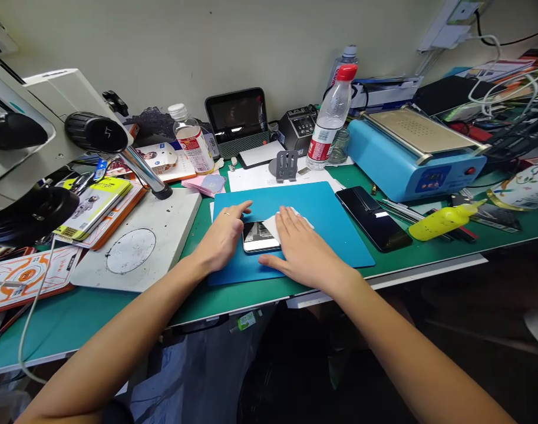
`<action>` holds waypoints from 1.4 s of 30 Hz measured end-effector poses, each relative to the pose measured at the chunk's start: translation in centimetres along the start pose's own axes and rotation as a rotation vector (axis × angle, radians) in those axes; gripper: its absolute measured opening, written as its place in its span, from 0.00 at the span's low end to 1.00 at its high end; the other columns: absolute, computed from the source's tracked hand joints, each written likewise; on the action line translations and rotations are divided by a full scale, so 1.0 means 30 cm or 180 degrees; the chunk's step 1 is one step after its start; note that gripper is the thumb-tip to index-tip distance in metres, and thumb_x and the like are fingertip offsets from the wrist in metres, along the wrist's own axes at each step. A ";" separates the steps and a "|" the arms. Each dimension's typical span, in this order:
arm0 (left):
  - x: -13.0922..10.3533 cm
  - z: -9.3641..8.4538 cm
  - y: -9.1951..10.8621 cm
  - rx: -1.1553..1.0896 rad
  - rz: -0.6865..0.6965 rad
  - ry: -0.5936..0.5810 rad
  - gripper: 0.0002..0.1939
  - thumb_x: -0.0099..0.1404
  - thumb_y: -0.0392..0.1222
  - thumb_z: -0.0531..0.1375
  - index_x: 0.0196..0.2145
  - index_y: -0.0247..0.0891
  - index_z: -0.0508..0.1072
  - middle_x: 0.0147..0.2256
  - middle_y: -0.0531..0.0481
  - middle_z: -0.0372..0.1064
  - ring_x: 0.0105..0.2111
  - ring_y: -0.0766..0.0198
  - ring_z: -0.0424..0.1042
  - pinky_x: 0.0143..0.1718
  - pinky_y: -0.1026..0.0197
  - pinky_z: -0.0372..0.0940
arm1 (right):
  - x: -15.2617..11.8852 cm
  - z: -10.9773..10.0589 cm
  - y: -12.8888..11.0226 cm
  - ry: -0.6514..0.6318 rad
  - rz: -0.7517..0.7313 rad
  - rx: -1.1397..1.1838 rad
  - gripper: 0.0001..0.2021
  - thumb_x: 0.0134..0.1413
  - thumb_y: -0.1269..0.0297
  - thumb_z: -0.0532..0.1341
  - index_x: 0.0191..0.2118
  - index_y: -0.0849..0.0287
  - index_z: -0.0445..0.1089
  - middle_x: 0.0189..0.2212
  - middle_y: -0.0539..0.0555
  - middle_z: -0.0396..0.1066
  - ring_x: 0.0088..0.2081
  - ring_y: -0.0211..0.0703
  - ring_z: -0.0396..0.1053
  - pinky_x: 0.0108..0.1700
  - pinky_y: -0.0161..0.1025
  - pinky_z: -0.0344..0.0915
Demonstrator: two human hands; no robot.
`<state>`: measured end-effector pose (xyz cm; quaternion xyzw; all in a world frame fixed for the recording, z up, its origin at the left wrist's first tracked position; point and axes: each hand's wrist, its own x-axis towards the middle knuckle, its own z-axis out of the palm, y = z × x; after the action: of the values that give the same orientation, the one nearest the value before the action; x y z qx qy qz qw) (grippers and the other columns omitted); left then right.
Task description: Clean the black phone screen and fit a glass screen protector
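Note:
A smartphone [260, 238] lies face up on a blue work mat [308, 200], its dark glass showing reflections. My right hand [301, 244] rests flat over the phone's right end, fingers stretched out and thumb spread along the near side. Beneath these fingers is a white cloth or tissue [271, 225], pressed on the screen and partly covered. At the phone's left end is my left hand [222, 238], index finger extended and thumb close to the phone's edge. Its other fingers are mostly hidden, so whether it touches the phone I cannot tell.
A second dark phone [375, 219] lies right of the mat, near a yellow squeeze bottle [443, 221] and a blue heating plate machine [410, 153]. Behind stand plastic bottles [328, 126] and a smart display [237, 115]. A microscope [96, 135] on a pale base [180, 235] is left.

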<state>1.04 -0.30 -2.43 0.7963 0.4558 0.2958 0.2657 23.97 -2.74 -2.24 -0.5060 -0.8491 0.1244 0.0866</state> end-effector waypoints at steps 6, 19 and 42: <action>0.004 0.002 -0.008 -0.0049 -0.0003 0.0134 0.50 0.70 0.74 0.29 0.67 0.34 0.61 0.57 0.35 0.69 0.54 0.49 0.67 0.60 0.42 0.60 | 0.021 0.038 -0.140 -0.0125 -0.0663 0.0008 0.53 0.62 0.34 0.54 0.71 0.85 0.48 0.73 0.79 0.41 0.75 0.69 0.38 0.74 0.61 0.45; 0.009 -0.008 0.010 -0.0024 0.0047 0.0130 0.49 0.70 0.73 0.29 0.67 0.32 0.62 0.56 0.35 0.70 0.54 0.49 0.67 0.60 0.43 0.60 | -0.115 0.048 -0.080 0.0644 -0.1125 0.0157 0.20 0.71 0.65 0.54 0.62 0.60 0.71 0.66 0.61 0.67 0.69 0.54 0.61 0.68 0.58 0.64; 0.015 -0.014 0.029 0.0130 0.0338 0.0232 0.29 0.75 0.63 0.49 0.59 0.40 0.69 0.52 0.41 0.74 0.51 0.51 0.70 0.54 0.49 0.64 | -0.033 -0.093 -0.042 0.0937 -0.0400 0.3344 0.19 0.67 0.52 0.60 0.59 0.49 0.75 0.64 0.54 0.70 0.67 0.56 0.64 0.69 0.60 0.61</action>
<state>1.41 -0.20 -1.43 0.8133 0.4282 0.3290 0.2165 24.14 -3.84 0.76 -0.3550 -0.6802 0.4541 0.4528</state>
